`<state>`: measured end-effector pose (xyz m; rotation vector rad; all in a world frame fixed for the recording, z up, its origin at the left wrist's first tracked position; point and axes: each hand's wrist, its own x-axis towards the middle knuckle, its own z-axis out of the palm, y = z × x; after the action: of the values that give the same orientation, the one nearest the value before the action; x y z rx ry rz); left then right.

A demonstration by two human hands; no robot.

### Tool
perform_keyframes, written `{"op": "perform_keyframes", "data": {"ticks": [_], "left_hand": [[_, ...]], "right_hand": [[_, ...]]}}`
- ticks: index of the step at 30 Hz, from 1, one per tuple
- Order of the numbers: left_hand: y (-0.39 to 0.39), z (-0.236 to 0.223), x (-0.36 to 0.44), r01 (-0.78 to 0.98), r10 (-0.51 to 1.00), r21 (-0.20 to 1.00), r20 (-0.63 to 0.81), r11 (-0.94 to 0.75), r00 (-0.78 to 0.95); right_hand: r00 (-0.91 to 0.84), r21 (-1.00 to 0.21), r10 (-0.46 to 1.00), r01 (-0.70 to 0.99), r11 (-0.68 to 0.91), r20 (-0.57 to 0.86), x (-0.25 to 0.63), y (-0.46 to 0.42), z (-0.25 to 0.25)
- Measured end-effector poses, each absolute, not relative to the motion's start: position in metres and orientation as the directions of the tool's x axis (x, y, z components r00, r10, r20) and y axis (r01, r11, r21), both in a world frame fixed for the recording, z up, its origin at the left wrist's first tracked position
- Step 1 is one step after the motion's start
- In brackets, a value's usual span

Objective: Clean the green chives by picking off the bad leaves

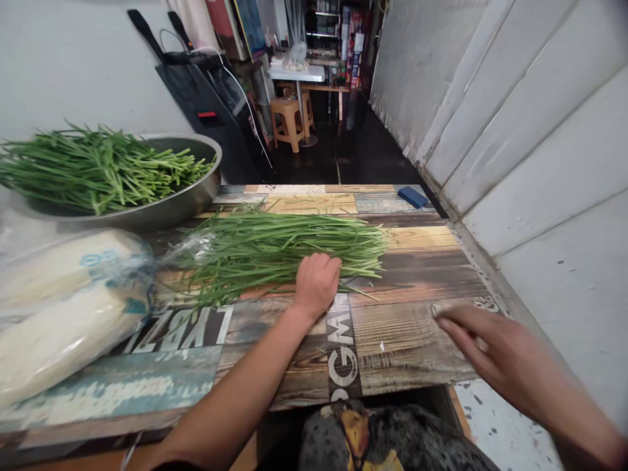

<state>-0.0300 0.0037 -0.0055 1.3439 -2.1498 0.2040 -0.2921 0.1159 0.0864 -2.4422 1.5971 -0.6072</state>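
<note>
A loose pile of long, thin green garlic chives (pixel 275 242) lies across the wood-patterned table, pale stem ends toward the right. My left hand (pixel 318 281) rests on the near side of this pile, fingers curled down around some stems; the fingertips are hidden. To the right, over the table's near right corner, my right hand (pixel 490 343) is apart from the pile, thumb and forefinger pinched together. Whatever may be between those fingertips is too small to make out. A few stray stems lie below the pile's right end.
A metal basin (pixel 196 190) heaped with more chives stands at the back left. In front of it sit clear plastic bags (pixel 83 307) with pale contents. A small blue box (pixel 412 196) lies near the far right edge. A white wall (pixel 549 144) runs along the right.
</note>
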Motion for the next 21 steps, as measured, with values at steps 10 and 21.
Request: {"op": "perform_keyframes", "data": {"ticks": [10, 21], "left_hand": [[-0.016, 0.038, -0.043, -0.861, -0.89, 0.246, 0.225, 0.446, -0.397], [-0.083, 0.098, -0.032, -0.478, -0.913, 0.829, 0.092, 0.291, -0.397]], "right_hand": [[0.54, -0.142, -0.839, -0.838, -0.527, -0.071, -0.205, 0.026, 0.029], [0.412, -0.91, -0.887, -0.249, -0.332, 0.211, -0.222, -0.097, 0.095]]}}
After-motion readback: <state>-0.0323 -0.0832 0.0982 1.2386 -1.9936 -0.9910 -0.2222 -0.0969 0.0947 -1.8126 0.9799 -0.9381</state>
